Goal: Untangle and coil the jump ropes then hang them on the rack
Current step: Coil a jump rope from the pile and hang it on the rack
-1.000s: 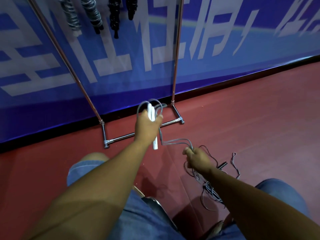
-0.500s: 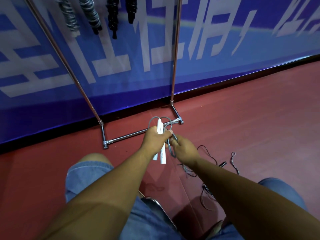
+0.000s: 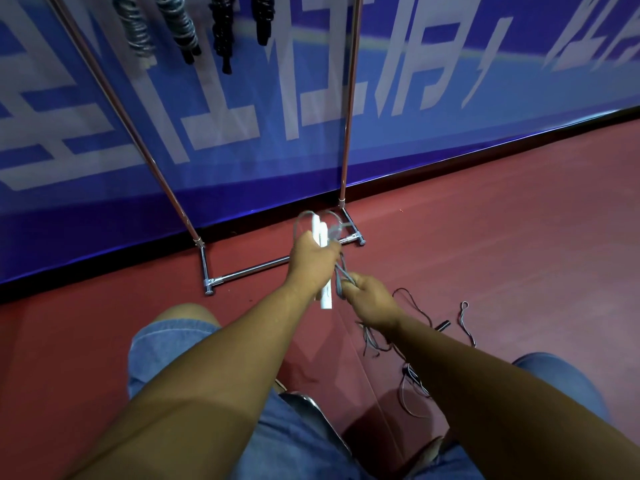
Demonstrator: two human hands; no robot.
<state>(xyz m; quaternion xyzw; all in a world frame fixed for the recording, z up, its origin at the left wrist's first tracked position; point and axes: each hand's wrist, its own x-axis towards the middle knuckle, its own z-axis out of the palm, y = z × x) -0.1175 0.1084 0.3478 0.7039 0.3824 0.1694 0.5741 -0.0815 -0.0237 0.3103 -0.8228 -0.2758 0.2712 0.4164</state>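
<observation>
Left hand has gone up a little, away from the right hand. It grips the white handles and loops, mid-frame. Right hand holds the grey rope tight. Coiling looks half done; the rack waits above.

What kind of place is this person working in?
Probably a sports hall or gym. The floor is smooth and red, a blue banner with big white characters runs along the wall, and coiled jump ropes hang on a metal rack.
</observation>
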